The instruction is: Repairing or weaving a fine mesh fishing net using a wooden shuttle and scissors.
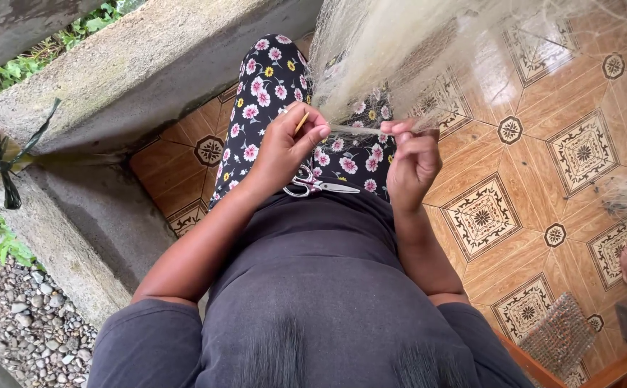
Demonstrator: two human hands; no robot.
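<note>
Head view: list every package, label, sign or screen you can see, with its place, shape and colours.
None of these is in view.
What shows instead: a pale fishing net held up by both hands, the left hand pinching a thin yellow tool, the right hand gripping the mesh.
Scissors, silver, lie on the lap.
Patterned orange floor tiles lie to the right.

Pale net, black floral trousers
</note>
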